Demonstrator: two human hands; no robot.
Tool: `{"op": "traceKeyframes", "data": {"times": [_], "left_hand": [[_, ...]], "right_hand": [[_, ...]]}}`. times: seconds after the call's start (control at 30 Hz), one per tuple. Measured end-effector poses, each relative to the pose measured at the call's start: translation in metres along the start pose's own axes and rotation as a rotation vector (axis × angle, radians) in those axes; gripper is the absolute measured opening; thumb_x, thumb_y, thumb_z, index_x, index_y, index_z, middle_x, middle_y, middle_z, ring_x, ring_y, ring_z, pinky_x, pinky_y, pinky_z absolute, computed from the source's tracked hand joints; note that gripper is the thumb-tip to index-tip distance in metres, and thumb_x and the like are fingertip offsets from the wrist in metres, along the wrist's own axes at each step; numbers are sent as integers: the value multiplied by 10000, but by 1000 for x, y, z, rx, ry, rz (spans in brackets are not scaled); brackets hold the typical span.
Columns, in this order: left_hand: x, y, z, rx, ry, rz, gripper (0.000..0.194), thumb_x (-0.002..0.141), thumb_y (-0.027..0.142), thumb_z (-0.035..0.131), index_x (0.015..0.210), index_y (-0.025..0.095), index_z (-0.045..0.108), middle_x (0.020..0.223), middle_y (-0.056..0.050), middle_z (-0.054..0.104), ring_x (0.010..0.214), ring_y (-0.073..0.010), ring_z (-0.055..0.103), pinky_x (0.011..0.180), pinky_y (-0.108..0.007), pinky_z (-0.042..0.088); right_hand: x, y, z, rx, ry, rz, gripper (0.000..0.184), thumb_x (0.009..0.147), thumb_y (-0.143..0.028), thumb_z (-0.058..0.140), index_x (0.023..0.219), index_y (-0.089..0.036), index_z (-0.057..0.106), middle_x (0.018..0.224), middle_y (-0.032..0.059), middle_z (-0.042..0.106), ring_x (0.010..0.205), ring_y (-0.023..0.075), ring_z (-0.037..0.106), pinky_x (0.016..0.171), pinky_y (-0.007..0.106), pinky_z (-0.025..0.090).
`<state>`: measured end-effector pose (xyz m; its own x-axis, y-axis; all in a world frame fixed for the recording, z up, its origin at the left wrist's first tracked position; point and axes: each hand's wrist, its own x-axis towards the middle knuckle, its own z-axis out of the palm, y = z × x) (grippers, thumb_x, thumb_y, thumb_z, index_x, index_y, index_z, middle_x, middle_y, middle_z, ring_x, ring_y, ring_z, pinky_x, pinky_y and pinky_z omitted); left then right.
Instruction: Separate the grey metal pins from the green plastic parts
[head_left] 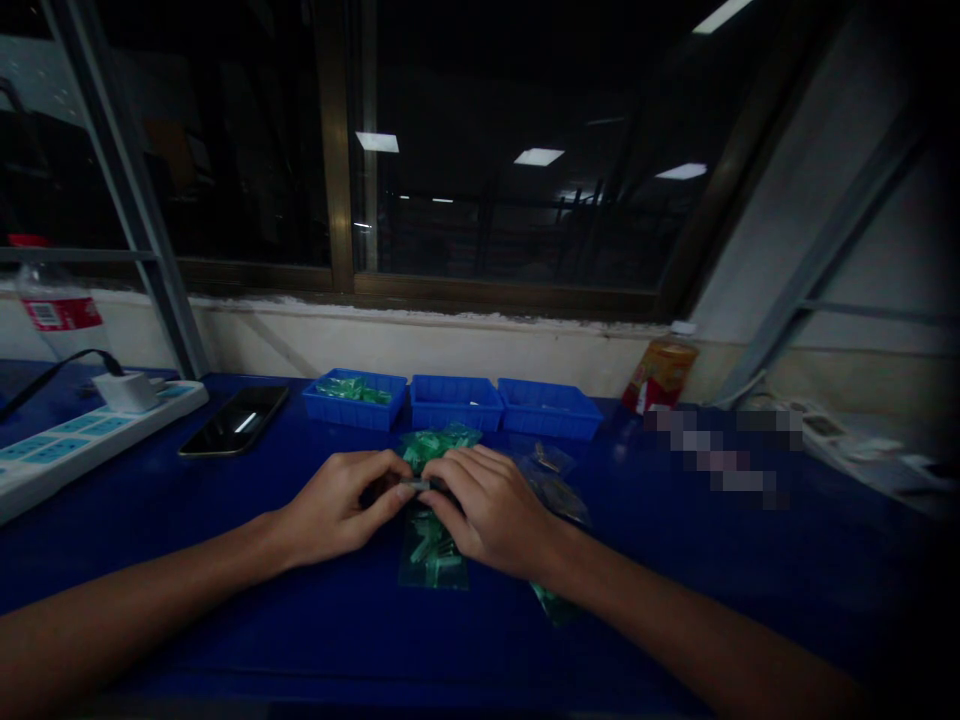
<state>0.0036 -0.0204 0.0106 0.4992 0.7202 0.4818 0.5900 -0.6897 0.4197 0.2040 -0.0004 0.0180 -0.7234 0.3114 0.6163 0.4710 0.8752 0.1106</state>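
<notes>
Centrally, your left hand and right hand pinch a small grey piece between their fingertips, above the near green plastic bag on the blue tabletop.

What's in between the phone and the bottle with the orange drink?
Three blue trays stand in a row between the phone and the bottle. The left tray has green stuff in it. The head view shows this.
</notes>
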Motion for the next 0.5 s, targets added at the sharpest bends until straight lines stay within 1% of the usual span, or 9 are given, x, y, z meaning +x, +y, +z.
{"op": "traceKeyframes", "data": {"times": [0.07, 0.13, 0.3, 0.5], "left_hand": [[-1, 0, 0, -32, 22, 5, 186, 841, 270, 469, 984, 157, 506, 744, -4, 598, 641, -108, 555, 566, -213, 426], [-2, 0, 1, -48, 38, 16, 208, 830, 262, 486, 1009, 157, 495, 730, 2, 588, 619, -102, 546, 541, -203, 421], [-1, 1, 2, -21, 58, 35, 147, 835, 250, 475, 925, 148, 531, 738, -14, 600, 618, -104, 542, 548, -211, 421], [-1, 1, 2, 6, 33, 21, 179, 853, 270, 449, 924, 144, 553, 778, -39, 622, 675, -125, 565, 618, -243, 443]], "right_hand": [[0, 0, 1, 14, 15, 11, 151, 864, -255, 421, 840, -144, 520, 734, 33, 585, 642, 123, 503, 606, 257, 345], [0, 1, 1, 27, 19, 22, 171, 873, -263, 407, 826, -143, 519, 727, 31, 583, 630, 119, 496, 597, 256, 341], [0, 1, 1, 58, -1, 37, 187, 878, -271, 389, 823, -146, 517, 733, 31, 584, 646, 124, 500, 609, 263, 354], [1, -1, -3, 64, -25, 44, 165, 833, -291, 458, 893, -147, 510, 780, 39, 585, 700, 140, 518, 639, 276, 374]]}}
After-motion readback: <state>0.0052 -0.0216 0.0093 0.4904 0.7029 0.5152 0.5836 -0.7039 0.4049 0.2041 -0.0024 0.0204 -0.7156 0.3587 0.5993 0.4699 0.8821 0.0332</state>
